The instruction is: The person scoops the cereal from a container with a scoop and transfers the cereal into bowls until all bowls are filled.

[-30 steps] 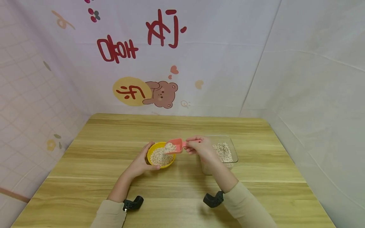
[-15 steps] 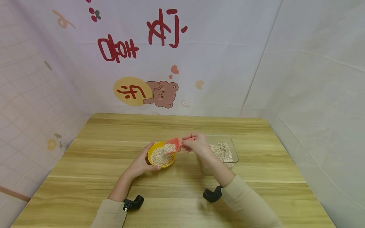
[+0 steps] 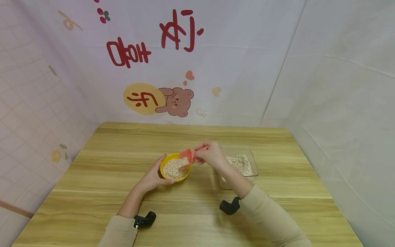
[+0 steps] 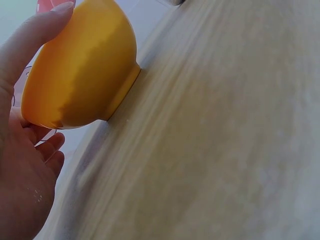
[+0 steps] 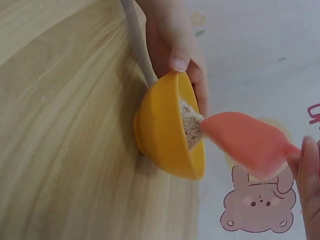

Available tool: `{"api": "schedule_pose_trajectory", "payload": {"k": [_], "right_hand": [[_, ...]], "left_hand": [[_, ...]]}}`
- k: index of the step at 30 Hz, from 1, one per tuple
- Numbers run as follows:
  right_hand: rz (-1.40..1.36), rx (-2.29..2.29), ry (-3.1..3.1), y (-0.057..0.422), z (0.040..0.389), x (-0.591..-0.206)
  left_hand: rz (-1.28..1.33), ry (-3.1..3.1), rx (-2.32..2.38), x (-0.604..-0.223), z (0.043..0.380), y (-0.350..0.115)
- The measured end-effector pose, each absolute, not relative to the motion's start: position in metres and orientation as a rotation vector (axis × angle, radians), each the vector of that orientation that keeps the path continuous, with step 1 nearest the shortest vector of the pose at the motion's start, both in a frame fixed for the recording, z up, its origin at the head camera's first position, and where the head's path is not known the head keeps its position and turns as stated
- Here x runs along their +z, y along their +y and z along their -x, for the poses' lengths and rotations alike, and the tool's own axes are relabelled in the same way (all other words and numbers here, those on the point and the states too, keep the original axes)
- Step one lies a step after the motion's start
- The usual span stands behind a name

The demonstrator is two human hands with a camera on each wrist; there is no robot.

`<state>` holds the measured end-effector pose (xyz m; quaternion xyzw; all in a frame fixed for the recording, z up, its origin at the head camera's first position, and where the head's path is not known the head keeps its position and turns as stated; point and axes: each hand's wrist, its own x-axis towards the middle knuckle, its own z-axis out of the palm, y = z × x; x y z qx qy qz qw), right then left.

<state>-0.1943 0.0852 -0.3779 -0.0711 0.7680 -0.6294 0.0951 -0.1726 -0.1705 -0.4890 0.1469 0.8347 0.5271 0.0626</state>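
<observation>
My left hand (image 3: 153,177) curves round the left side of a yellow bowl (image 4: 85,65), thumb at the near rim and fingers on the far side. The bowl stands upright on the table and holds a heap of oats (image 3: 172,169). My right hand (image 3: 211,157) pinches the handle of a pink scoop (image 3: 186,155). In the right wrist view the scoop (image 5: 245,142) tilts down over the bowl, its tip at the oats. Some oats lie at the scoop's mouth. Behind my right forearm is a clear rectangular container (image 3: 254,168) with more oats, partly hidden.
A wooden table (image 3: 123,140) carries everything. Behind it hangs a white cloth (image 3: 240,68) printed with a bear and red characters, and pale cloth also closes both sides. Each wrist wears a black camera mount (image 3: 145,220).
My right hand has shifted slightly left and up, tipping the scoop more steeply over the bowl. Oats have slid from the scoop into the bowl. The left hand and bowl have stayed put.
</observation>
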Motion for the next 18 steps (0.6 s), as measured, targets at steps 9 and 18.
{"api": "schedule_pose_trajectory", "payload": {"k": [9, 18], "right_hand": [[0.286, -1.782, 2.334, 0.084, 0.196, -0.369], [0.246, -1.795, 2.335, 0.086, 0.197, -0.364]], "left_hand": [[-0.451, 2.514, 1.596, -0.487, 0.171, -0.171], [-0.429, 2.489, 1.585, -0.452, 0.155, -0.163]]}}
